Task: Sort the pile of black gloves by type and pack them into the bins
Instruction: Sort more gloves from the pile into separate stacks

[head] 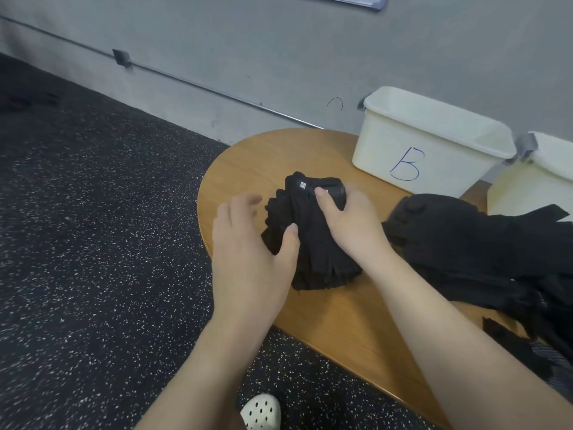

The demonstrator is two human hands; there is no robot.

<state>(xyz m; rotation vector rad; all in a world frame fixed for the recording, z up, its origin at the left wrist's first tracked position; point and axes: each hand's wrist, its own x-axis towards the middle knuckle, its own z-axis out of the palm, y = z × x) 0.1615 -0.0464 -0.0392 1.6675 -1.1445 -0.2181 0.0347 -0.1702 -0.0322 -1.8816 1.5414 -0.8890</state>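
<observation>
A stack of black gloves (313, 243) with a small white label lies on the rounded end of the wooden table (248, 159). My right hand (350, 218) grips the top of this stack, thumb on the upper glove and fingers wrapped over its far side. My left hand (248, 243) is at the stack's left edge with straight fingers, and its thumb touches the gloves. A larger loose pile of black gloves (471, 243) spreads over the table to the right. A white bin marked "B" (431, 144) stands at the back of the table, and a second white bin (539, 181) sits beside it at the right edge.
Dark speckled floor (93, 243) surrounds the table on the left and front. A grey wall with a metal conduit (186, 79) runs behind. My white perforated shoe (260, 411) shows below the table edge.
</observation>
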